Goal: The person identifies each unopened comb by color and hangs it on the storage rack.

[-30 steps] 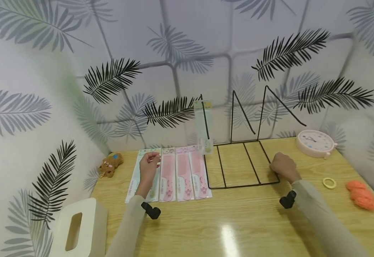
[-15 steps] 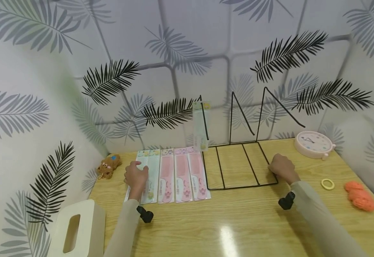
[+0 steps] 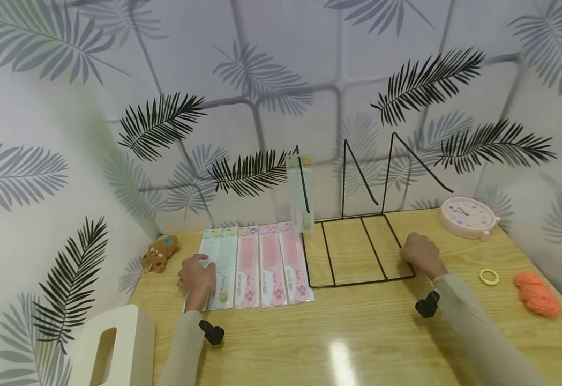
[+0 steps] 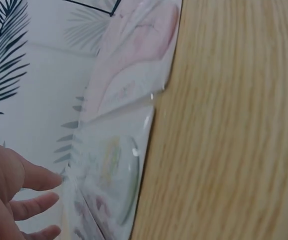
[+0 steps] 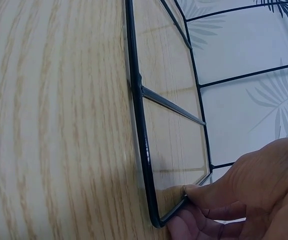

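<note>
Several packaged combs lie side by side on the table: two green ones at the left, including the leftmost green comb (image 3: 209,244), and three pink combs (image 3: 273,262). Over the leftmost package is my left hand (image 3: 197,277), its fingers apart and loosely bent; in the left wrist view they reach toward a clear package (image 4: 116,165), and contact is hard to tell. My right hand (image 3: 421,254) pinches the right side bar of a black wire display rack (image 3: 358,282) between thumb and fingers. Another packaged green comb (image 3: 295,187) hangs from the rack's left hook.
Beyond the right hand are a pink clock (image 3: 467,217), a yellow ring (image 3: 481,277) and an orange yarn bundle (image 3: 537,295). A brown plush toy (image 3: 161,253) lies at the back left. At the front left stands a white tissue box (image 3: 142,343). A leaf-patterned wall covering closes off the back.
My left hand has moved left and toward me, from above the green combs down to the leftmost one. The right hand keeps its grip on the rack. The hanging comb stays on its hook.
</note>
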`<state>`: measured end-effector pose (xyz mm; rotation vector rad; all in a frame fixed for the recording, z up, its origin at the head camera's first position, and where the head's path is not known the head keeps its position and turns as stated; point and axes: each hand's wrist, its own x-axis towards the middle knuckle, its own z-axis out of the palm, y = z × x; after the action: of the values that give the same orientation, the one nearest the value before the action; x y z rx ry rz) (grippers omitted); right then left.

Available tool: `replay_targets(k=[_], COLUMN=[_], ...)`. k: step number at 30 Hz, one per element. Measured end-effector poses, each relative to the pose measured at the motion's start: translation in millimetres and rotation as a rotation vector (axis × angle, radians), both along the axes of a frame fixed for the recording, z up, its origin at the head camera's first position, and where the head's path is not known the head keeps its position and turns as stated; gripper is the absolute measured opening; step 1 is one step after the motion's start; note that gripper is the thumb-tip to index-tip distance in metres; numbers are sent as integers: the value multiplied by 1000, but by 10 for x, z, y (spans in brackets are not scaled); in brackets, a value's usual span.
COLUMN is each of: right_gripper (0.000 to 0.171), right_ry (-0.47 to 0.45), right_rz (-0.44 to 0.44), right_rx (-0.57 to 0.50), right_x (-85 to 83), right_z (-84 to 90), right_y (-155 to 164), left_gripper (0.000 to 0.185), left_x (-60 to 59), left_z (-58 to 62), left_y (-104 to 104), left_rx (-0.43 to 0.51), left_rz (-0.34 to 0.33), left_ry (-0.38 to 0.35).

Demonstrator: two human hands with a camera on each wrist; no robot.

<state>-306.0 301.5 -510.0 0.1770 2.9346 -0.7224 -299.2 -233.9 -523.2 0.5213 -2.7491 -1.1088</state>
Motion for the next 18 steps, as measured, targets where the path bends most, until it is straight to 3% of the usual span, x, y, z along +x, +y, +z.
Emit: replay_targets(k=[6, 11, 18], right_gripper=[30, 32, 30], right_ry=[4, 13, 18], right_rz=[-4, 3, 0], right_rx=[11, 10, 18], right_x=[5, -25, -3], right_z=[21, 13, -15], right_y=[-35, -51, -12], left_gripper=[49, 59, 84], left_x=[37, 41, -8], left_z=[53, 81, 28], left_y=[-36, -117, -212], left_rx=[-77, -118, -214], left_rz=[36, 23, -18], left_ry=[-85, -117, -184])
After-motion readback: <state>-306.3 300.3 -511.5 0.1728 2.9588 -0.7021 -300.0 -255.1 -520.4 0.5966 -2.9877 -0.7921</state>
